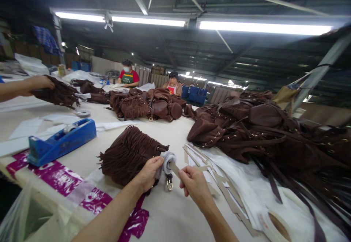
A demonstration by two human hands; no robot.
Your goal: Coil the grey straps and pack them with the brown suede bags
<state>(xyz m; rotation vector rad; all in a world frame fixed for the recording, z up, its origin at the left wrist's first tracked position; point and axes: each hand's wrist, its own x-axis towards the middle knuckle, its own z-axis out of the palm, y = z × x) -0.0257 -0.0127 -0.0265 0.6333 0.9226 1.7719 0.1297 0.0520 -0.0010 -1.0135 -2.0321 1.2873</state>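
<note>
A dark brown fringed bag (pixel 127 154) lies on the table in front of me. Beside its right end, my left hand (pixel 150 172) is closed on a whitish rolled wrapping (pixel 169 160), which sits around part of the bag's strap or end. My right hand (pixel 192 181) pinches a flat grey-brown strip, likely cardboard (pixel 174 169), whose far end meets the middle of the roll. Just below the roll hangs a gold-coloured buckle (pixel 169 184) on a dark strap. What lies under my left fingers is hidden.
A blue tape dispenser (pixel 61 139) stands at left. Brown bags are heaped at the back (pixel 148 103) and right (pixel 246 125). Loose cardboard strips (pixel 227 191) and a tape roll (pixel 275 223) lie at right. Another person's hand (pixel 45 83) holds a fringed bag at far left; two people are behind.
</note>
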